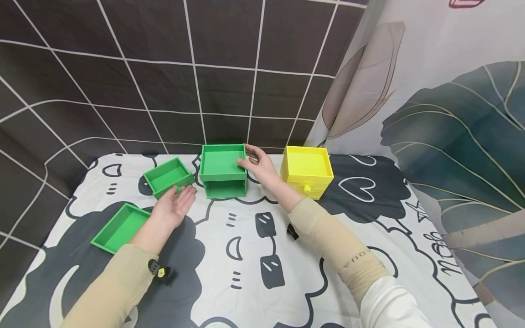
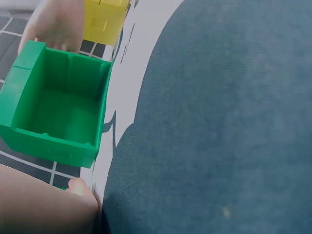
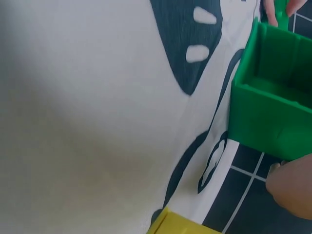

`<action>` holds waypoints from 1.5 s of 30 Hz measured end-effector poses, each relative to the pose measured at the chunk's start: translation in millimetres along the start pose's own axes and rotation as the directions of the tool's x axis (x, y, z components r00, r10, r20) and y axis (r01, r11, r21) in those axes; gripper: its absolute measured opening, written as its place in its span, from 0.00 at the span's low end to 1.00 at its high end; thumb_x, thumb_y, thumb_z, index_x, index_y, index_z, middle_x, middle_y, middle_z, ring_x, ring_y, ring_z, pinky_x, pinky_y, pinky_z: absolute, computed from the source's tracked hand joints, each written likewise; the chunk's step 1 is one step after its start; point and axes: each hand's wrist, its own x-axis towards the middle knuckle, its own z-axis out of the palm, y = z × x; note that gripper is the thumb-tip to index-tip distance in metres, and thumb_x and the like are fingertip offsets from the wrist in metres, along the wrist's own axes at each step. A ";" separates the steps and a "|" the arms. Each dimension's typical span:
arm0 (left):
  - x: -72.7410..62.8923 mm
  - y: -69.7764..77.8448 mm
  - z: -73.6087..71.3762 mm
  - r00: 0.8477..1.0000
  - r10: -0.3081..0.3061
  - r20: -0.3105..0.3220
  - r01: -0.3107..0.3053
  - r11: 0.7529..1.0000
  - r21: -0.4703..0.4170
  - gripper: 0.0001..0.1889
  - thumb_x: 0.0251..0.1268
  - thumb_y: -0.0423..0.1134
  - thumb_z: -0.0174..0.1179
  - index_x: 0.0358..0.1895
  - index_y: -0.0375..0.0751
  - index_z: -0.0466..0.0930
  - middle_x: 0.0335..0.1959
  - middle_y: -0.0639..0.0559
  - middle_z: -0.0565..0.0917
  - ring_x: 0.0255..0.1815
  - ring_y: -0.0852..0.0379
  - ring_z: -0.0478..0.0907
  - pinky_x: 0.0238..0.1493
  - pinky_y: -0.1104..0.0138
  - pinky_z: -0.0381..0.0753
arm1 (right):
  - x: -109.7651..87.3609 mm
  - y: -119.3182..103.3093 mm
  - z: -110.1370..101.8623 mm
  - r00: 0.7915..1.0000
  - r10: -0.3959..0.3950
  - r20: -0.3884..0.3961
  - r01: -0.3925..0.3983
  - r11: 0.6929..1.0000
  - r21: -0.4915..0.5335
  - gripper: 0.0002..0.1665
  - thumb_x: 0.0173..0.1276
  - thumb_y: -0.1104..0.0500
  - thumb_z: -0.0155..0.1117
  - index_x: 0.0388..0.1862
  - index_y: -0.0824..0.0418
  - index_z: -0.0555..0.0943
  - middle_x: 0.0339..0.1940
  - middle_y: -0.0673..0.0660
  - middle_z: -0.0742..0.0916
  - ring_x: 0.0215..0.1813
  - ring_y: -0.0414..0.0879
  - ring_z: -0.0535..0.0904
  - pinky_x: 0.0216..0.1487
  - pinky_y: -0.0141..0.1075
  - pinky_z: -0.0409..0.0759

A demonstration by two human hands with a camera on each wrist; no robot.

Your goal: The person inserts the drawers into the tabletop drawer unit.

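Observation:
A small green drawer cabinet point(image 1: 223, 176) stands at the back middle of the cloth, with a recessed top and an open front slot below. My right hand point(image 1: 261, 168) holds its right side wall, thumb over the top rim and fingers along the outside. To the left, a small green drawer point(image 1: 157, 175) lies at an angle, hollow side up. My left hand point(image 1: 174, 205) is turned palm up at its front, the knob point(image 1: 178, 188) between thumb and fingers. In the right wrist view, left fingers point(image 3: 269, 12) flank a green piece beyond the cabinet.
A larger open green tray point(image 1: 119, 230) lies by my left forearm. At the right stands a yellow drawer cabinet point(image 1: 308, 171) with a round knob. The patterned cloth point(image 1: 217, 278) covers the tabletop; a dark gridded curtain point(image 1: 164, 86) hangs behind.

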 end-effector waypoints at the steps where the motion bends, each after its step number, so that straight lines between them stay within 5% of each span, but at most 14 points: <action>1: 0.2 -0.2 0.8 1.000 0.004 -0.002 -0.004 1.000 0.005 0.14 0.89 0.50 0.36 0.61 0.48 0.65 0.87 0.61 0.55 0.87 0.66 0.54 0.83 0.74 0.63 | -1.3 0.1 0.6 1.000 0.000 -0.007 0.000 1.000 0.002 0.38 0.76 0.60 0.68 0.81 0.63 0.68 0.79 0.62 0.76 0.82 0.55 0.70 0.86 0.41 0.68; 12: 3.8 3.5 8.8 0.998 0.035 -0.056 -0.036 0.999 -0.021 0.15 0.88 0.54 0.40 0.64 0.53 0.65 0.71 0.61 0.74 0.84 0.67 0.60 0.80 0.74 0.67 | -9.9 3.3 5.7 0.998 0.009 -0.058 -0.006 0.999 0.049 0.38 0.76 0.60 0.67 0.81 0.64 0.67 0.80 0.63 0.75 0.83 0.56 0.69 0.88 0.43 0.65; 21: -6.0 6.6 14.2 0.998 0.009 -0.059 -0.011 0.999 -0.036 0.14 0.87 0.53 0.44 0.52 0.48 0.70 0.32 0.48 0.87 0.74 0.67 0.75 0.78 0.74 0.70 | -14.9 4.1 3.0 1.000 -0.003 -0.017 0.005 0.996 0.093 0.41 0.76 0.62 0.65 0.84 0.63 0.62 0.82 0.63 0.71 0.85 0.57 0.65 0.88 0.46 0.64; 25: -13.8 5.8 16.5 0.999 0.012 -0.046 -0.013 1.000 -0.017 0.13 0.87 0.52 0.46 0.50 0.47 0.72 0.34 0.49 0.88 0.68 0.65 0.81 0.76 0.73 0.72 | -16.2 5.3 1.4 1.000 -0.008 0.001 0.008 0.991 0.135 0.41 0.76 0.62 0.63 0.84 0.62 0.61 0.83 0.63 0.70 0.85 0.58 0.65 0.89 0.48 0.64; 32: -32.5 7.8 10.2 1.000 0.023 0.010 -0.023 0.997 0.080 0.10 0.86 0.48 0.50 0.53 0.46 0.71 0.35 0.49 0.89 0.40 0.56 0.91 0.71 0.71 0.82 | -16.7 9.5 2.3 1.000 -0.008 0.019 0.005 0.985 0.175 0.41 0.78 0.61 0.61 0.85 0.61 0.60 0.83 0.62 0.69 0.83 0.59 0.67 0.87 0.50 0.66; 45: -66.3 10.1 -19.0 0.993 0.015 0.121 -0.040 0.979 0.202 0.11 0.86 0.46 0.51 0.46 0.43 0.76 0.41 0.51 0.91 0.44 0.56 0.92 0.64 0.68 0.89 | -13.9 17.0 9.6 1.000 -0.011 -0.007 0.013 0.976 0.216 0.40 0.78 0.62 0.61 0.85 0.60 0.60 0.84 0.61 0.69 0.84 0.57 0.65 0.88 0.49 0.64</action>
